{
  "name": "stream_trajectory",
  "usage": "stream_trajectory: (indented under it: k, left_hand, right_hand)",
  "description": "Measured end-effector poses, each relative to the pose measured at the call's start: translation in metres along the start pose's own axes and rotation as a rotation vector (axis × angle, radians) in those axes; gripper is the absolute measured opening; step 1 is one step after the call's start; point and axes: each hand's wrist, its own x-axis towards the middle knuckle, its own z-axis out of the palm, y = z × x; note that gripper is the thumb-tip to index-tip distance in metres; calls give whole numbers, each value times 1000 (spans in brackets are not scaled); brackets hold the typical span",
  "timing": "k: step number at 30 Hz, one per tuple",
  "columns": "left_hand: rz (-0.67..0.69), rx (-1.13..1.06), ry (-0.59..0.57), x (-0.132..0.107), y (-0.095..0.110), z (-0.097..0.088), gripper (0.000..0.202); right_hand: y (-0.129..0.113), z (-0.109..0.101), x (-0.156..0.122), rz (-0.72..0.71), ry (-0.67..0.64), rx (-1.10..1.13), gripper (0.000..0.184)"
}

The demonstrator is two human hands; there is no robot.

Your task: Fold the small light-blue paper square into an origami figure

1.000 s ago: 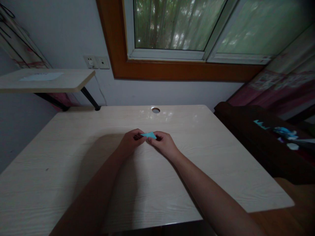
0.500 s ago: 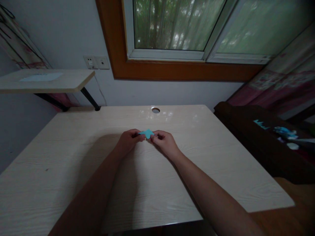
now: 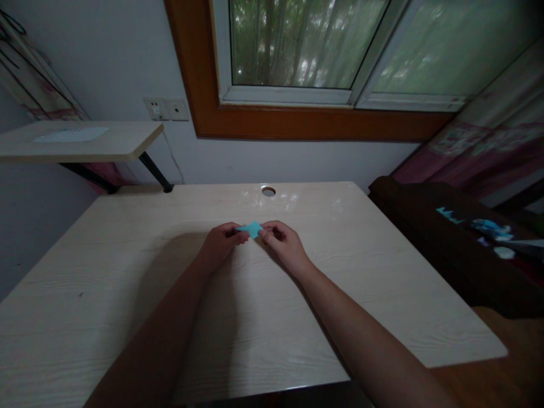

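Just above the middle of the frame, both hands meet over the pale wooden desk [image 3: 127, 266], and between them sits a small folded piece of blue paper [image 3: 251, 229]. Left hand [image 3: 221, 247] comes in from the lower left, fingers curled, pinching the paper's left edge between thumb and fingertips. Right hand [image 3: 284, 245] comes in from the lower right, fingers bent too, gripping the paper's right edge. The paper is tiny and the light is dim, so its folds can't be made out; it shows as a flat blue shape with a point toward the left, held just off or right at the desk surface, and which of the two I cannot tell. Behind the hands, near the desk's far edge, a round cable hole [image 3: 268, 191]. Upper left, a small raised shelf [image 3: 123, 141] with a pale sheet [image 3: 70, 134] on it, and two wall sockets [image 3: 166, 109] beside it. Top centre, a window [image 3: 297, 45] in an orange-brown frame. Right edge, a dark piece of furniture [image 3: 446, 243].
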Motion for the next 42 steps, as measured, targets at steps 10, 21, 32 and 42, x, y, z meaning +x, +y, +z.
stream_trajectory:
  k: [10, 21, 32, 42]
  left_hand:
    - [28, -69, 41, 5, -4, 4, 35]
    - [63, -68, -115, -3, 2, 6, 33]
    - [92, -54, -96, -5, 10, 5, 35]
    - [30, -149, -106, -3, 6, 7, 26]
  right_hand:
    - [-5, -1, -1, -224, 105, -198, 9]
    - [-11, -2, -2, -382, 253, -235, 10]
    - [-9, 1, -4, -561, 38, -290, 17]
    - [-7, 0, -3, -633, -44, -367, 17]
